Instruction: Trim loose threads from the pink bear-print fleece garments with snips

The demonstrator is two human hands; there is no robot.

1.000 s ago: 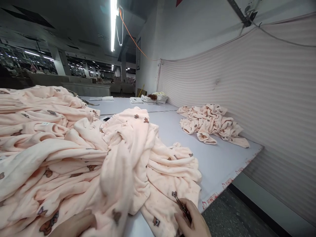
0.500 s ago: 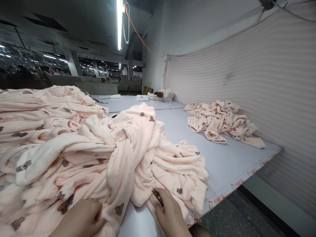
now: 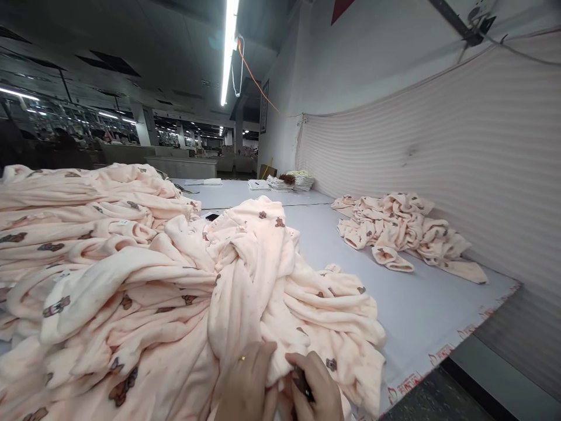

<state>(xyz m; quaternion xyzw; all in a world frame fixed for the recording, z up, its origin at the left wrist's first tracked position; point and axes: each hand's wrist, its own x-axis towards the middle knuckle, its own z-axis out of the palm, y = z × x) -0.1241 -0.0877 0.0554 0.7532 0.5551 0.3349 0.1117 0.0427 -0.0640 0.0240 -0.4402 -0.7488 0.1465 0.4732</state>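
Note:
A big heap of pale pink fleece garments [image 3: 131,275] printed with small brown bears covers the near left of the white table [image 3: 416,310]. My left hand [image 3: 245,386], with a ring on one finger, is closed on a fold of the front garment at the bottom edge. My right hand [image 3: 318,389] sits right beside it, touching the same fold, fingers curled round a small dark tool [image 3: 301,381] that looks like thread snips.
A smaller pile of the same pink garments [image 3: 403,231] lies at the table's far right by the striped fabric wall [image 3: 460,152]. Stacks of papers [image 3: 284,182] sit at the far end. The table's right edge drops to a dark floor [image 3: 438,397].
My left hand moved right from the heap's lower left and gripped the front fold. My right hand slid in beside it with the dark tool. The camera view shifted slightly.

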